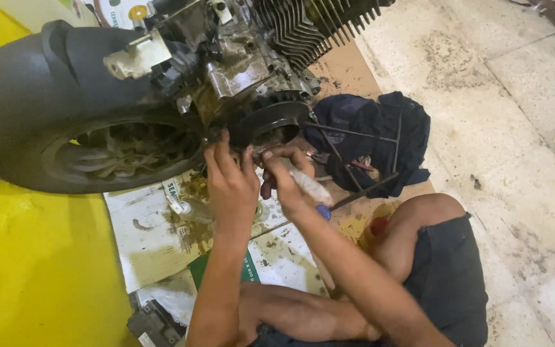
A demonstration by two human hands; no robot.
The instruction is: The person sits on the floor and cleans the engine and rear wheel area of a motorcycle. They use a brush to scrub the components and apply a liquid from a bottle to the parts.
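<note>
The left hand (231, 180) presses its bent fingers, holding nothing, on the lower edge of the greasy grey metal scooter engine (245, 71) (it lies on stained cardboard (155, 238)). The right hand (287, 177) is closed around a dirty white-handled screwdriver (308, 185), just beside the black round pulley (271, 119).

Floor (515, 115): cardboard (348, 71), perhaps rags (370, 138)

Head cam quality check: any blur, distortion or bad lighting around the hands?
Head view: wide-angle bend at the edges, the tyre bulges; left hand and right hand slightly soft, the tool in the right hand smeared; engine recesses fall into deep shadow; yellow surface strongly saturated; floor tiles evenly lit, no harsh glare.
</note>
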